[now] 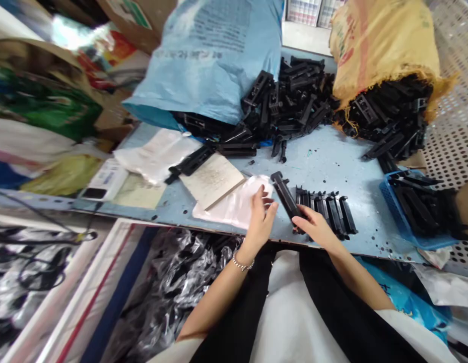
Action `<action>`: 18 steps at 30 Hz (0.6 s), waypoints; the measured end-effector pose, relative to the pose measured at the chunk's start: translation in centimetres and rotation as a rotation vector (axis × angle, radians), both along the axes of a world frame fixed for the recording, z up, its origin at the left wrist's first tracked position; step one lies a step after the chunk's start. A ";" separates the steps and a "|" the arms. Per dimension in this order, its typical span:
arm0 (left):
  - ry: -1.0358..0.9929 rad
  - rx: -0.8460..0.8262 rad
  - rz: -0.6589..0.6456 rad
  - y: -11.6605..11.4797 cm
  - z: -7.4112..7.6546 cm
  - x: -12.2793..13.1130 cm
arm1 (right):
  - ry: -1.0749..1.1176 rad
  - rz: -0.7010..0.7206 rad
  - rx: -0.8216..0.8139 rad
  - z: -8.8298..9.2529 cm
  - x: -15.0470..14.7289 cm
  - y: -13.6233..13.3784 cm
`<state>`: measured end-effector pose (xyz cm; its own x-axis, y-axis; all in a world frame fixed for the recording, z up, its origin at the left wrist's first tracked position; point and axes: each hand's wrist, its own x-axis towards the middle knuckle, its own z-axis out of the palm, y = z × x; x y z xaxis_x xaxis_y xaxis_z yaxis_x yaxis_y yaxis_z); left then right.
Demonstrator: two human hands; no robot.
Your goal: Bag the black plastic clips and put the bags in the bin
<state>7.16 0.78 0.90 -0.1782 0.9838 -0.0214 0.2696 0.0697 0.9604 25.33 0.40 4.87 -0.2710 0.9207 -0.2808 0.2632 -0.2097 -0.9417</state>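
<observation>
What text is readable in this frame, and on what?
None can be read.
Blue bag: dark printed lines, too blurred.
Yellow sack: red print, too blurred.
Cardboard box: green label, too blurred.
Black part in the right hand: no marking visible.

Bare blue table (328,161) is lying open between the near row of black parts (328,212) and the heap (294,101) behind. A blue basket (395,216) is walling off the right; plastic bags (229,207) and a card (213,179) are crowding the left.
</observation>
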 end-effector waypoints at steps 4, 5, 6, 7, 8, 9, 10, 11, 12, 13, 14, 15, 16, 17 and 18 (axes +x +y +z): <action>0.396 0.037 0.010 1.2 -1.6 -5.4 | 0.250 -0.131 -0.126 -0.6 -0.1 1.6; 0.391 0.003 -0.018 1.6 -1.8 -6.4 | 0.294 -0.141 -0.153 -0.7 -0.4 1.9; 0.361 -0.033 -0.049 2.1 -1.9 -7.1 | 0.331 -0.150 -0.186 -0.7 -0.8 2.1; 0.317 -0.072 -0.072 2.5 -1.9 -7.8 | 0.361 -0.161 -0.222 -0.8 -1.2 2.3; 0.268 -0.113 -0.083 3.0 -1.8 -8.3 | 0.388 -0.173 -0.258 -0.8 -1.8 2.5; 0.219 -0.152 -0.080 3.3 -1.6 -8.7 | 0.413 -0.183 -0.288 -0.9 -2.3 2.7; 0.168 -0.186 -0.066 3.6 -1.4 -9.1 | 0.437 -0.189 -0.313 -1.0 -2.8 2.9; 0.106 -0.217 -0.046 3.8 -1.3 -9.4 | 0.462 -0.192 -0.330 -1.1 -3.3 3.2; 0.033 -0.247 -0.029 4.0 -1.1 -9.6 | 0.491 -0.197 -0.340 -1.2 -3.7 3.5; -0.037 -0.271 -0.018 4.0 -1.0 -9.9 | 0.524 -0.202 -0.346 -1.3 -4.2 3.8; -0.091 -0.287 -0.015 4.1 -0.9 -10.0 | 0.560 -0.208 -0.353 -1.4 -4.6 4.2; -0.131 -0.298 -0.014 4.1 -1.0 -10.2 | 0.599 -0.216 -0.366 -1.5 -5.1 4.5; -0.153 -0.306 -0.012 4.1 -1.0 -10.2 | 0.643 -0.226 -0.387 -1.5 -5.6 4.9; -0.158 -0.309 -0.007 4.1 -1.1 -10.2 | 0.689 -0.236 -0.414 -1.6 -6.1 5.3; -0.155 -0.307 0.000 4.1 -1.3 -10.2 | 0.735 -0.247 -0.445 -1.6 -6.7 5.6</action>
